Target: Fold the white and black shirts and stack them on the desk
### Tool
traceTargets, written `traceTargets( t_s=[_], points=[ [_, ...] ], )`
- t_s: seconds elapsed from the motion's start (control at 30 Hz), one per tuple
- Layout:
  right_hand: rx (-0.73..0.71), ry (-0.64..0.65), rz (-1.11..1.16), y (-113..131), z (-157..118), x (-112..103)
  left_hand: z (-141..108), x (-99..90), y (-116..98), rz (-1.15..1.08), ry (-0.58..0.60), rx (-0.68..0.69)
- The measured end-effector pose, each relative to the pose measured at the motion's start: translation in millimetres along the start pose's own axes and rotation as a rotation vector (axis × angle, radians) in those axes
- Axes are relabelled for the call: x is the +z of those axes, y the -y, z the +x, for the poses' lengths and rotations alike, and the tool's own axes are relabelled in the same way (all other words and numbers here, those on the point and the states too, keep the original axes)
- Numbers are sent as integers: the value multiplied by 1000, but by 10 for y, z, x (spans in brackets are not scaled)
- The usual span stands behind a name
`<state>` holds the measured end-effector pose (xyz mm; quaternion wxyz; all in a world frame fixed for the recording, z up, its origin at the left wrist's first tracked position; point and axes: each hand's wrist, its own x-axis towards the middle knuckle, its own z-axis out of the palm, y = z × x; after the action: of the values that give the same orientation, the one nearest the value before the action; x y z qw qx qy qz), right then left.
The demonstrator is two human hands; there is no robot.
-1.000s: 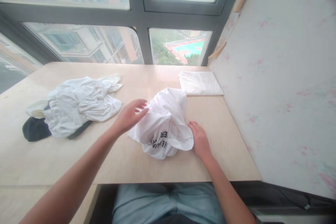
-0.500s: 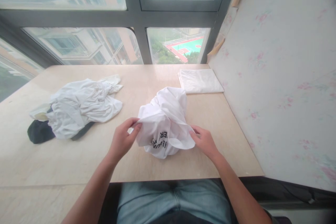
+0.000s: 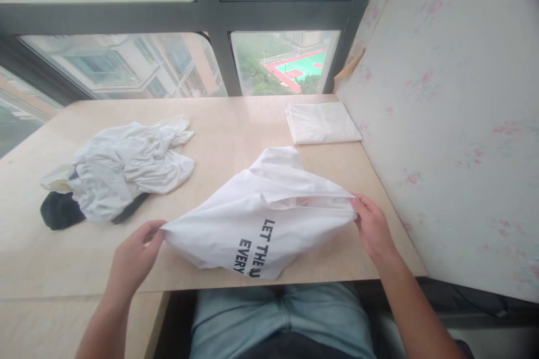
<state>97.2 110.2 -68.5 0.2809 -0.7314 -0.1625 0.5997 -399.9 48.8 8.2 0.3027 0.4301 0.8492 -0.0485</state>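
Observation:
A white cloth garment (image 3: 261, 202) with black printed lettering is stretched between my two hands over the front of the wooden table. My left hand (image 3: 141, 252) pinches its left corner near the table's front edge. At the other end, my right hand (image 3: 373, 221) grips the right edge between thumb and fingers. The garment's lower part hangs in loose folds near the front edge, and its far part rises toward the middle of the table.
A crumpled pile of white clothes (image 3: 126, 165) lies at the left, with a black item (image 3: 62, 211) under it. A folded white cloth (image 3: 323, 123) rests at the back right, beside the flowered wall (image 3: 458, 123). Windows stand behind the wooden table (image 3: 227, 123).
My hands have moved far apart, left and right, pulling the bunched garment out wide. More of its lettering now shows.

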Motion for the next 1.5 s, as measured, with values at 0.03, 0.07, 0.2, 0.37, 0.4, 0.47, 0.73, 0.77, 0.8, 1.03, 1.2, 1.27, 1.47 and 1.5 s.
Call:
traceTargets(
  t_s=[0.03,0.07,0.2,0.37,0.4,0.47,0.73,0.77,0.8,1.03,1.2,1.27,1.47,1.5],
  points=[
    [20,23,-42,-48,-5,-41,-21,51,28,25,39,-22],
    [32,44,-79,-81,-11,-77,-50,86,13,22,57,-35],
    [26,117,-236,-84,-3,-155,-155,124,-321,51,-63,119],
    [-134,116,-384,-3,-7,-133,-130,272,-626,164,69,315],
    [-156,145,-381,12,-29,-120,-120,316,-649,228,112,271],
    [-128,284,-375,34,-86,-85,-107,389,-691,353,195,134],
    [-101,151,-133,467,-231,124,-56,278,-995,-168,197,-28],
    [-174,71,-21,646,-254,136,-68,202,-1060,-383,188,-76],
    [-264,-18,66,856,-280,151,-87,117,-1133,-598,182,-121],
    [-876,-194,146,2152,-248,848,-215,-21,-1479,-1125,63,-165],
    [-572,718,-155,1855,71,1800,-224,436,-1197,-355,184,-53],
    [-495,959,-281,1574,188,1973,-249,520,-1039,12,180,-11],
    [-338,636,-331,966,476,1481,-307,422,-695,216,266,-13],
    [-337,525,-367,884,494,1317,-309,399,-683,176,218,-12]
  ],
)
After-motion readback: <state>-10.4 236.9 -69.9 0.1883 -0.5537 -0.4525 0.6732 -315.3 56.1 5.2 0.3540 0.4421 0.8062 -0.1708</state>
